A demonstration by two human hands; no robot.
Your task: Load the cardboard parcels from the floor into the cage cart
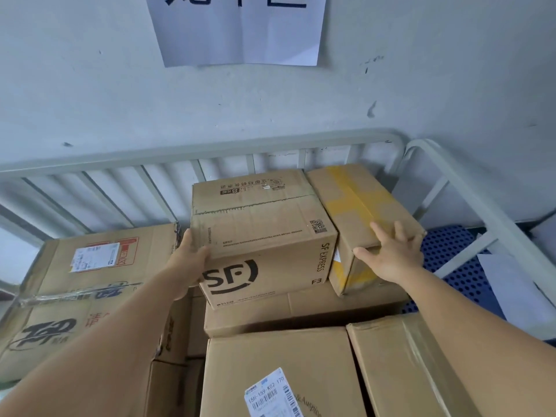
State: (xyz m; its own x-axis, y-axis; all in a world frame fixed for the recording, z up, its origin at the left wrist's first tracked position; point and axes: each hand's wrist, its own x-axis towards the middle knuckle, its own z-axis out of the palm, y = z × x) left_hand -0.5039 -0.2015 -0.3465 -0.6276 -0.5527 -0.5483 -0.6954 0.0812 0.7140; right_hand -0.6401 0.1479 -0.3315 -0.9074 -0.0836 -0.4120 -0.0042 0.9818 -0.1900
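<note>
the cage cart (301,142) stands tight against a pale scuffed wall (421,85), its rounded grey-white tube rail curving across the back and down the right side, with thin upright bars beneath. behind the left part of the stack the bars stand bare, leaving open room between the top rail and the lower boxes there. to the right, past the side rail, a blue perforated mat (451,251) shows, with a white sheet lying on it.

the sf parcel (264,236) sits topmost in the middle of the stack, a brown corrugated carton with a rough torn tape seam across its lid, a small qr mark near one corner and a bold black logo on its near face. its right side lies just beside the yellow-taped parcel (358,212), a smaller box tilted slightly, crossed by matte yellow tape. both rest on flat cartons below.

the left hand (188,260) presses against the sf parcel's left edge, thumb on the lid, fingers wrapped down its side. the right hand (391,254) lies on the yellow-taped parcel's near corner, fingers (379,233) spread and straight over its top.

a wide box with a red stamp and white label (96,257) fills the left. nearest the camera, a carton with a barcode label (270,392) lies flat. a folded white paper sign (240,28) hangs on the wall.
</note>
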